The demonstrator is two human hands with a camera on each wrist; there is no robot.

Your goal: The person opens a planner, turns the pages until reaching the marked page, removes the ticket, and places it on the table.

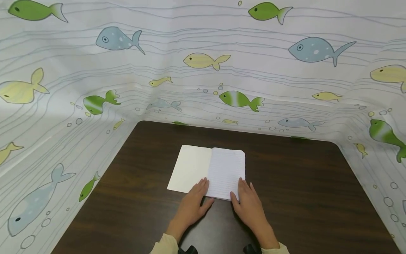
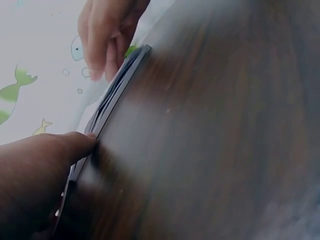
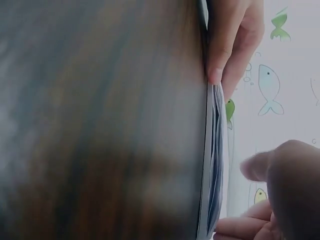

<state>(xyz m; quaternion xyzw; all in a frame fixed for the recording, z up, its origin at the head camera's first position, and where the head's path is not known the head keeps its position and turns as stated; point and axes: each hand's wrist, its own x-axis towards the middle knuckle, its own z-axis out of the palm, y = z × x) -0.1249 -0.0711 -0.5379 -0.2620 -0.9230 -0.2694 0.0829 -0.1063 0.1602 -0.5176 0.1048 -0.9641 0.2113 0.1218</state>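
An open notebook (image 1: 226, 173) lies on the dark wooden table, its blank white cover side (image 1: 191, 165) on the left and a lined page on the right. My left hand (image 1: 194, 203) rests at the bottom edge near the fold, fingers extended over the paper and thumb at the near edge. At the lower right corner is my right hand (image 1: 250, 204), its fingers stretched along the right edge and its thumb over the page. The right wrist view shows the right thumb (image 3: 257, 167) raised off the sheets. Side on, the stack of pages (image 2: 112, 95) looks slightly fanned.
Dark brown table (image 1: 295, 190) surrounds the notebook on every side. A white sheet (image 1: 203, 31) printed with fish and wavy lines stands along the table's back and both sides. Black wrist straps (image 1: 188, 250) show at the bottom.
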